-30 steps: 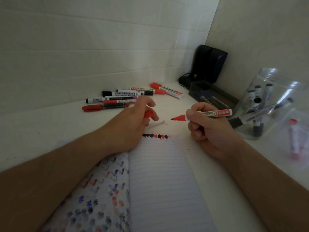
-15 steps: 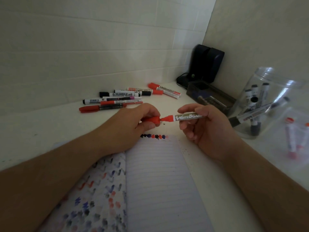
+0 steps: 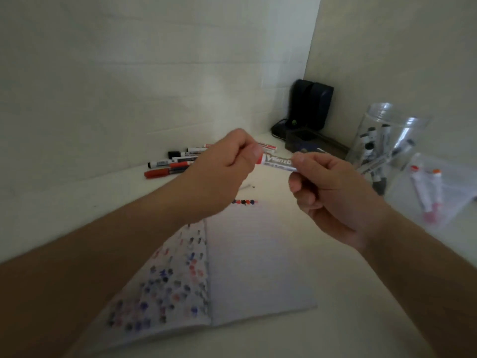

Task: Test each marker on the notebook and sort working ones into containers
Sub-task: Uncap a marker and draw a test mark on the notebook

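A red whiteboard marker (image 3: 277, 162) is held level above the open notebook (image 3: 253, 259). My right hand (image 3: 327, 195) grips its barrel. My left hand (image 3: 224, 166) is curled round the marker's cap end, which its fingers hide. The notebook's left page is covered in coloured test marks, and a short row of marks (image 3: 245, 202) runs along the top of its right page. Several markers (image 3: 178, 164) lie on the table behind my left hand. One clear jar (image 3: 382, 148) holds black markers, and another clear container (image 3: 433, 189) holds red ones.
A dark box (image 3: 307, 142) and a black device (image 3: 309, 107) stand in the corner at the back right. White walls close off the table at the back and on the right. The picture is blurred by motion.
My left hand brought the red cap onto the marker's tip. Both hands then rose together with the marker, away from the notebook.
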Available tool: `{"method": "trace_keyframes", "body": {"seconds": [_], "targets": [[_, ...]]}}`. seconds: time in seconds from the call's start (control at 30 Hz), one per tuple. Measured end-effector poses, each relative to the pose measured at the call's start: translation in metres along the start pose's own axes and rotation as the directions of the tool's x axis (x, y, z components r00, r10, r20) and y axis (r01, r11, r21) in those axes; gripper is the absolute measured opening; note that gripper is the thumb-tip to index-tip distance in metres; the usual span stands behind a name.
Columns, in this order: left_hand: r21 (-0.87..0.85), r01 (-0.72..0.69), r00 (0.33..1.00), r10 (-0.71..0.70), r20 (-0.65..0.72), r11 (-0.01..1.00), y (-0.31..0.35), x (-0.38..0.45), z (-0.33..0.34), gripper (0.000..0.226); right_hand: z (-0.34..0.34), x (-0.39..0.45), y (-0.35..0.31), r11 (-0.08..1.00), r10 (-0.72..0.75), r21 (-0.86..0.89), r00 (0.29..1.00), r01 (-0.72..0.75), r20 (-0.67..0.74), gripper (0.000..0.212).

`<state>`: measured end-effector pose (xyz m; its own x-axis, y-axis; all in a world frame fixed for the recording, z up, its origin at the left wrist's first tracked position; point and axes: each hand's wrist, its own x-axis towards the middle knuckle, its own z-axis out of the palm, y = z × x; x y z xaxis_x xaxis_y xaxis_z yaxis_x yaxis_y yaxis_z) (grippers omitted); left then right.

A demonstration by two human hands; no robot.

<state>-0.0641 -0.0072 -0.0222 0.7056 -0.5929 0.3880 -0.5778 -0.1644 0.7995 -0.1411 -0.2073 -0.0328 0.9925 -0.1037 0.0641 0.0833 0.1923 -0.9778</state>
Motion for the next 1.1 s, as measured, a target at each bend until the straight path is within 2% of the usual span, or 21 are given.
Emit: {"method": "trace_keyframes", "body": {"seconds": [0.13,0.2,0.27,0.37,0.43,0.53,0.6,0.7,0.8,0.87,0.9,0.93,1.0,1.07,1.1], "targets": [[0.108,-0.040,0.993,0.028,0.111,0.993,0.059,-0.024,0.042,0.022,-0.015,-0.082,-0.009,0.998,-0.046,0.040,0.994,0.050,-0.096,0.016],[0.063,-0.055,0.984,0.043,0.173,0.997,0.081,-0.038,0.077,0.021,-0.034,-0.125,-0.010,0.996,-0.090,0.006,0.974,0.093,-0.208,0.019],[-0.020,-0.028,0.965,0.032,0.262,0.999,0.096,-0.048,0.122,0.021,-0.062,-0.171,-0.013,0.988,-0.145,-0.099,0.926,0.117,-0.350,0.021],[-0.170,0.139,0.888,-0.047,0.457,0.976,0.114,-0.061,0.210,0.020,-0.111,-0.249,-0.011,0.970,-0.182,-0.236,0.808,0.055,-0.560,0.017],[-0.190,0.234,0.810,-0.084,0.580,0.953,0.121,-0.077,0.278,0.017,-0.151,-0.303,0.011,0.984,-0.109,-0.176,0.701,-0.023,-0.704,0.020],[-0.126,0.345,0.644,-0.137,0.753,0.930,0.117,-0.112,0.375,0.010,-0.198,-0.379,0.078,0.987,0.161,0.139,0.502,-0.081,-0.850,0.027],[-0.057,0.425,0.532,-0.199,0.823,0.903,0.103,-0.144,0.436,0.007,-0.220,-0.430,0.129,0.939,0.338,0.337,0.354,-0.065,-0.872,0.022],[0.142,0.527,0.369,-0.376,0.850,0.838,0.069,-0.196,0.506,0.017,-0.232,-0.491,0.202,0.866,0.500,0.488,0.155,-0.112,-0.852,0.009],[0.328,0.568,0.185,-0.505,0.843,0.755,0.044,-0.233,0.546,0.042,-0.233,-0.526,0.250,0.814,0.577,0.568,0.046,-0.122,-0.816,0.015],[0.406,0.596,0.067,-0.547,0.835,0.693,0.040,-0.237,0.557,0.062,-0.238,-0.531,0.261,0.790,0.610,0.604,0.034,-0.108,-0.792,0.023],[0.432,0.586,0.043,-0.559,0.828,0.685,0.040,-0.233,0.557,0.069,-0.241,-0.528,0.261,0.777,0.625,0.618,0.040,-0.119,-0.779,0.029],[0.445,0.566,0.051,-0.568,0.821,0.694,0.041,-0.225,0.555,0.073,-0.245,-0.522,0.259,0.767,0.638,0.626,0.060,-0.139,-0.768,0.038],[0.413,0.532,0.135,-0.555,0.821,0.740,0.048,-0.198,0.544,0.069,-0.247,-0.501,0.244,0.772,0.632,0.608,0.125,-0.186,-0.765,0.044],[0.320,0.515,0.250,-0.496,0.832,0.795,0.067,-0.160,0.520,0.057,-0.242,-0.462,0.212,0.816,0.577,0.535,0.238,-0.221,-0.781,0.029],[0.258,0.500,0.315,-0.451,0.835,0.827,0.080,-0.139,0.503,0.051,-0.237,-0.437,0.190,0.848,0.529,0.482,0.319,-0.221,-0.786,0.022]]}}
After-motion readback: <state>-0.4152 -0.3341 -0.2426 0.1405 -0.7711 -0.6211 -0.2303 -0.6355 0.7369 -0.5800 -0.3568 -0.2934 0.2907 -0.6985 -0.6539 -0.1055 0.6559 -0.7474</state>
